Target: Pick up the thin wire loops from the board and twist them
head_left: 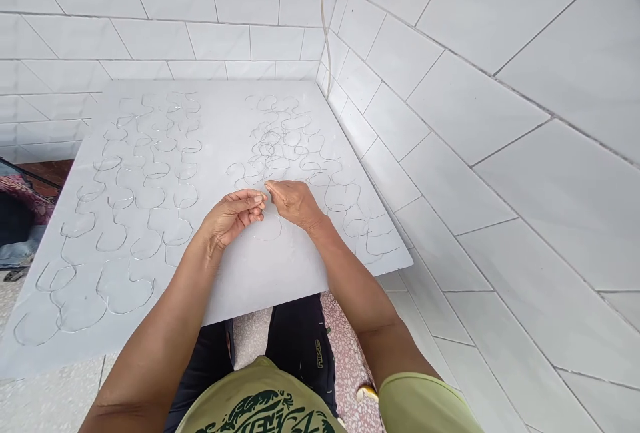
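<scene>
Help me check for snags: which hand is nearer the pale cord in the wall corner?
Right. The right hand is below the cord in view and slightly left; the left hand is farther left.

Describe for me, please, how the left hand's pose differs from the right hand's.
The left hand shows its thumb side, while the right hand shows mostly its back. The left hand points rightward; the right hand points leftward. Both hands are pinched, close together, above the table.

left hand — pinched | right hand — curled, just beside | forearms angled inward
</scene>
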Motion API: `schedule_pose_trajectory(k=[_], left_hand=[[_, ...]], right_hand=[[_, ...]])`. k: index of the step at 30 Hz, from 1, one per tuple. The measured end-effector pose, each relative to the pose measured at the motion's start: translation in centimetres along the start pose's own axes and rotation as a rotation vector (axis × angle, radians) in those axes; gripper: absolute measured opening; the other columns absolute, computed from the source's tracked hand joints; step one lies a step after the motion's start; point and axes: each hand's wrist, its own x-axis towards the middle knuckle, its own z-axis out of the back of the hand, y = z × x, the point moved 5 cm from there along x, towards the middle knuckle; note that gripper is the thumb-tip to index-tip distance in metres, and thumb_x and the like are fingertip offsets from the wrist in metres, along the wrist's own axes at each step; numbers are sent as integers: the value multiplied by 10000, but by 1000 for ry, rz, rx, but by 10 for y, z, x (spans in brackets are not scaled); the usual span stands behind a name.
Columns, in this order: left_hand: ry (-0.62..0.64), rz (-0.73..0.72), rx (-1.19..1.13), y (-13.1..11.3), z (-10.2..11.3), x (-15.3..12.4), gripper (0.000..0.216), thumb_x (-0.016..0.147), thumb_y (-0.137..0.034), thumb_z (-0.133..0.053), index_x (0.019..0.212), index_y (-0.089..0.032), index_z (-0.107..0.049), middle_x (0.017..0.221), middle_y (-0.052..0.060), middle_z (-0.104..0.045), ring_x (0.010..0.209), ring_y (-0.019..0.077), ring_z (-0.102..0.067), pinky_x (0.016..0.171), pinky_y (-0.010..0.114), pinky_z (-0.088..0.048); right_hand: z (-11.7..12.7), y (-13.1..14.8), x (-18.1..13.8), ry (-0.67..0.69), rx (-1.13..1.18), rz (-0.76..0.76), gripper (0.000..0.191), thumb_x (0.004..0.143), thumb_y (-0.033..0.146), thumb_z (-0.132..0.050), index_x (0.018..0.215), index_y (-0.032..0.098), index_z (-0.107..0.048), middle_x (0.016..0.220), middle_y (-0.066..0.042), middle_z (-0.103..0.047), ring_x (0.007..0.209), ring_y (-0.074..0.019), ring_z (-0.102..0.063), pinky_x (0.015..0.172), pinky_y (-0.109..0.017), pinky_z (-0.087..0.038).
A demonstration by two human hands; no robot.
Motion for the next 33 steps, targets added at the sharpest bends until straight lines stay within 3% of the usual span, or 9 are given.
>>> schedule_pose_trajectory(k=[9,13,17,20,22,27,33], left_hand=[[59,73,-36,1,0,-7,179,756,-186,-853,891,-91,-782,765,50,-664,616,68,-572,594,202,-510],[97,78,-28,-1,0,-10,175,762,-191,-849,883,-86,-778,764,48,-654,616,71,-573,586,204,-508],[66,37,-14,-6,4,-12,172,776,-200,-844,896,-97,-777,750,38,-654,607,70,-573,599,210,-512],[32,2,-2,-10,7,-11,176,780,-213,-846,899,-103,-778,744,35,-656,605,71,-577,605,211,-514],[24,-11,6,-11,7,-11,179,785,-218,-844,913,-109,-781,752,36,-660,612,72,-580,613,212,-518],[50,-13,50,-11,4,-10,179,803,-234,-832,928,-116,-782,771,36,-656,622,78,-579,622,223,-530],[128,21,73,-10,2,-10,262,804,-209,-817,1054,-147,-774,784,26,-642,641,88,-598,611,216,-531]], right_hand=[[3,7,-2,38,48,79,274,986,70,-354,882,188,-579,633,23,-485,595,-117,-433,581,-261,-352],[2,5,-3,47,200,42,282,1055,232,-401,1091,188,-678,707,-4,-615,642,-129,-521,634,-278,-424],[8,2,0,33,513,-152,390,1037,459,-509,1323,227,-639,880,-28,-723,739,-142,-619,711,-287,-504],[15,-4,2,-28,744,-355,486,1041,563,-433,1244,193,-674,926,-65,-743,768,-155,-663,648,-278,-522],[17,-5,3,-36,859,-410,518,1035,587,-422,1114,166,-712,926,-89,-744,760,-164,-676,595,-276,-520],[15,-3,5,99,1030,-368,398,949,529,-634,1095,171,-728,887,-61,-744,732,-159,-680,574,-269,-538],[13,-7,2,138,975,-359,305,964,429,-642,1090,180,-766,810,-35,-749,674,-132,-669,596,-260,-537]])
